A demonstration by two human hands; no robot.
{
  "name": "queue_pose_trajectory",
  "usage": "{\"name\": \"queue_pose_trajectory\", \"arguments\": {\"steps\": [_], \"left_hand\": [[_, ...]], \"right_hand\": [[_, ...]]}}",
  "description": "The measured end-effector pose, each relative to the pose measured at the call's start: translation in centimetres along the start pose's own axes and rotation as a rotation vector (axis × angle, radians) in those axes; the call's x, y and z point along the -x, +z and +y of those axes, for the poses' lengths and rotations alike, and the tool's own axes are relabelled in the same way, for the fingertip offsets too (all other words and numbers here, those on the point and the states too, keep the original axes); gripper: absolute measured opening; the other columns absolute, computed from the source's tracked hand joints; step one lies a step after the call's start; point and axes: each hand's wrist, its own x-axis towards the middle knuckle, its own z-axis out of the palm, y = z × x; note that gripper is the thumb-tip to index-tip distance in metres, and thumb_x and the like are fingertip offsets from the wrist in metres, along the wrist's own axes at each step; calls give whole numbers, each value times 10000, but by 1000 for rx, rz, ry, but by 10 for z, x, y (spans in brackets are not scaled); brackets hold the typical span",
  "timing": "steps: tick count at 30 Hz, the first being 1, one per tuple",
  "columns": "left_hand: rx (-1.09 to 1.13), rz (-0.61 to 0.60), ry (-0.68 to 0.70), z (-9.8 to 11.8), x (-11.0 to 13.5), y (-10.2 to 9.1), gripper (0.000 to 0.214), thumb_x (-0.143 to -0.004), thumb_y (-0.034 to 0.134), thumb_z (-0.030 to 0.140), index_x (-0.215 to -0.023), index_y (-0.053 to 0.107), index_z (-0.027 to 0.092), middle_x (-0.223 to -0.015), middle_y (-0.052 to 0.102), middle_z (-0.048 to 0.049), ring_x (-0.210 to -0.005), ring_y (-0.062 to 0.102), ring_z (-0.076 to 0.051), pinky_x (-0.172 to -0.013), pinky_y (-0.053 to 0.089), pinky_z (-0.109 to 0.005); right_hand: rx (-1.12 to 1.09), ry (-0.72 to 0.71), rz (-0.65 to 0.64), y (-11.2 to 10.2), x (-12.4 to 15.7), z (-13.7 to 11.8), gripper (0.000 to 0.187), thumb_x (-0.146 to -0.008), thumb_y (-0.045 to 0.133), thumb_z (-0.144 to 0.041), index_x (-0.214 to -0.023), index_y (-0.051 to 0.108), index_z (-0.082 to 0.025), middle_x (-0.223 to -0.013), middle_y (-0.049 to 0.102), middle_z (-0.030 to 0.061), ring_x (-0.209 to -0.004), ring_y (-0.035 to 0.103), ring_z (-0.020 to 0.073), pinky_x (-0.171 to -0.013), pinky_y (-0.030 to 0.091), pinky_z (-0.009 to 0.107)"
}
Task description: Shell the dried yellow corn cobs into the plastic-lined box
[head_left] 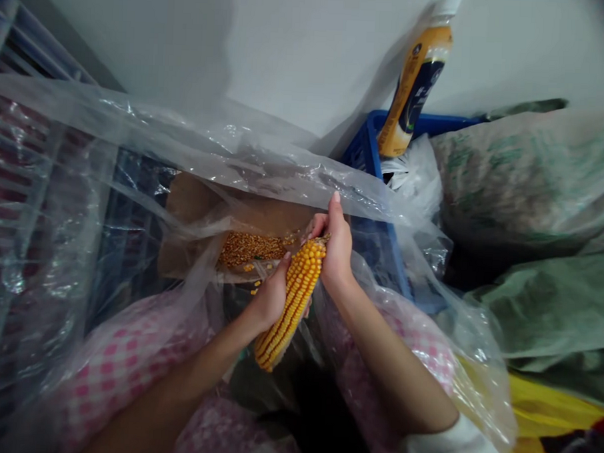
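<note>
A dried yellow corn cob (292, 303) is held upright between both hands, above my lap. My left hand (270, 295) is wrapped round the cob's middle from the left. My right hand (334, 244) grips its upper end, thumb pointing up. Just beyond the cob lies a heap of loose corn kernels (251, 247) in a cardboard box (187, 208). A few kernels are in the air or on the plastic below the heap. A large clear plastic sheet (134, 179) drapes over my knees and around the box.
A blue plastic crate (368, 149) stands at the back right with an orange-and-dark bottle (416, 81) leaning in it. Green woven sacks (533, 196) fill the right side. My pink checked trousers (121, 359) show through the plastic. A white wall is behind.
</note>
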Motion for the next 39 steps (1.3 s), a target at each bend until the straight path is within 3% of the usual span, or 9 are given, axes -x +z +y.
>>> {"name": "queue_pose_trajectory", "arguments": {"steps": [5, 10, 14, 18, 26, 35, 39], "left_hand": [[114, -111, -71, 8, 7, 9, 590, -854, 277, 520, -521, 566, 129, -423, 554, -69, -340, 497, -144, -401, 413, -266], [240, -184, -31, 18, 10, 4, 591, -820, 302, 546, -510, 574, 123, -443, 554, -70, -347, 509, -150, -424, 432, -282], [214, -276, -33, 26, 13, -2, 666, -809, 244, 616, -504, 581, 129, -422, 533, -74, -359, 503, -153, -439, 427, -286], [169, -344, -34, 26, 14, -5, 709, -820, 197, 629, -521, 590, 120, -436, 538, -72, -384, 499, -142, -453, 421, -280], [177, -435, -38, 19, 11, -8, 694, -739, 274, 736, -532, 563, 139, -437, 539, -48, -395, 497, -137, -461, 428, -278], [121, -442, -10, 21, 12, -8, 691, -774, 256, 696, -533, 581, 135, -460, 532, -44, -413, 492, -132, -477, 432, -283], [116, -398, -11, 23, 14, -6, 677, -781, 230, 685, -545, 562, 144, -453, 528, -35, -411, 494, -131, -495, 431, -281]], "right_hand": [[-54, 89, -86, 0, 2, -7, 638, -833, 317, -670, -408, 417, -205, -405, 385, -25, -437, 395, 86, -511, 342, 251], [-206, 264, -406, 2, 11, -14, 712, -789, 235, -760, -635, 635, -192, -576, 596, 31, -622, 576, 141, -613, 426, 273], [-221, 219, -571, 3, 16, -12, 638, -778, 366, -738, -809, 688, -188, -697, 673, 52, -744, 630, 176, -707, 467, 304], [-238, 126, -639, 1, 17, -12, 413, -805, 535, -564, -830, 691, -182, -699, 684, 37, -690, 637, 160, -698, 482, 296], [-316, 71, -749, 0, 18, -14, 258, -808, 608, -431, -886, 668, -192, -720, 668, 3, -691, 619, 118, -703, 475, 249], [-284, 110, -803, -5, 17, -17, 288, -788, 625, -456, -929, 609, -206, -777, 651, 5, -735, 595, 124, -722, 471, 256], [-327, 138, -796, -3, 17, -18, 430, -808, 496, -598, -903, 612, -195, -739, 635, 16, -712, 590, 137, -740, 474, 284]]}}
